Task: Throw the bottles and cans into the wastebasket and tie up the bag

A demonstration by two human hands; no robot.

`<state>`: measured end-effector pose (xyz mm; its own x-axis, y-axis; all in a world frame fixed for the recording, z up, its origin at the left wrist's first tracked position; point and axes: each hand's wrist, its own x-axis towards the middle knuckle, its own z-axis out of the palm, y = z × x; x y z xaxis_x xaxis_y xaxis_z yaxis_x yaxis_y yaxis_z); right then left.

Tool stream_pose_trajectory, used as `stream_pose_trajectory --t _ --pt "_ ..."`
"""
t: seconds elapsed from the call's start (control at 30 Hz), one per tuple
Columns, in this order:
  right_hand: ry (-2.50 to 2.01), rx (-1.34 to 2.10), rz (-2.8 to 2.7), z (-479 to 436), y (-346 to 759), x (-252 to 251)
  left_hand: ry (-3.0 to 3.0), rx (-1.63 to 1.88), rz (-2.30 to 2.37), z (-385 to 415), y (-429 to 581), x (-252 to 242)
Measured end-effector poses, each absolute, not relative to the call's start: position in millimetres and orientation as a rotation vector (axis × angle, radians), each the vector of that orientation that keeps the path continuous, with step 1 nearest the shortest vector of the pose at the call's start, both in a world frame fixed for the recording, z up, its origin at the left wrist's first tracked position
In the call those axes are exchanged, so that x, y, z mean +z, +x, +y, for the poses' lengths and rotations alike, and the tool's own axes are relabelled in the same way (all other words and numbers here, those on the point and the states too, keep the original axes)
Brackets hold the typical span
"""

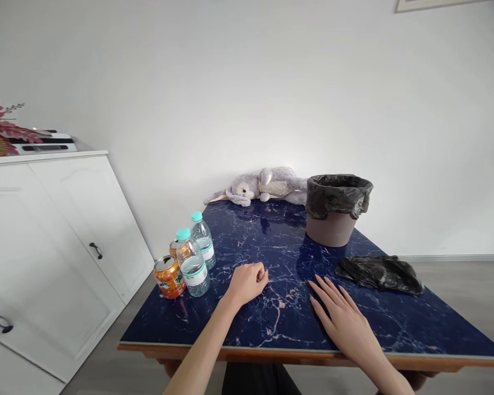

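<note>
Near the table's (288, 334) front edge, the left hand (246, 282) is curled and the right hand (341, 315) spread flat, maybe just resting, between bottles (195, 272) at the left edge and a bag (381, 274) toward the right.

the single head-worn view looks from above and just behind the left hand (247, 283) and right hand (346, 321), facing forward and tilted down over the surface (271, 241). it sits fairly near them, wide enough to reach the wall (214, 93) beyond and the cabinet (49, 236) off to their left.
</note>
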<state>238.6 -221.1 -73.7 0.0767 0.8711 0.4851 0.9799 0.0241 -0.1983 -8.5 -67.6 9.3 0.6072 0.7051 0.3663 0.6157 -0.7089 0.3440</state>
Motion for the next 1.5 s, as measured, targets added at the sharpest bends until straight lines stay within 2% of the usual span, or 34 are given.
stream_pose_trajectory --t 0.17,0.23,0.47,0.63,0.8,1.03,1.5 --pt "-1.820 -0.208 -1.886 -218 247 -60 2.656 0.730 1.082 -70 -9 8" --pt "-1.793 -0.175 -1.907 -212 252 -32 2.654 0.736 1.072 -70 -9 8" --pt "-1.719 -0.452 -1.813 -161 284 97 2.635 0.746 1.064 -71 -9 6" --pt "-1.907 -0.494 -1.685 -109 326 145 2.627 0.750 1.068 -71 -10 6" --pt "-2.038 -0.352 -1.717 -76 354 165 2.620 0.752 1.074 -72 -10 6" --pt "-1.887 -0.282 -1.918 -80 351 169 2.613 0.755 1.106 -72 -9 6" --pt "-1.268 -0.075 -2.117 -196 257 171 2.752 0.688 1.220 -90 -4 14"
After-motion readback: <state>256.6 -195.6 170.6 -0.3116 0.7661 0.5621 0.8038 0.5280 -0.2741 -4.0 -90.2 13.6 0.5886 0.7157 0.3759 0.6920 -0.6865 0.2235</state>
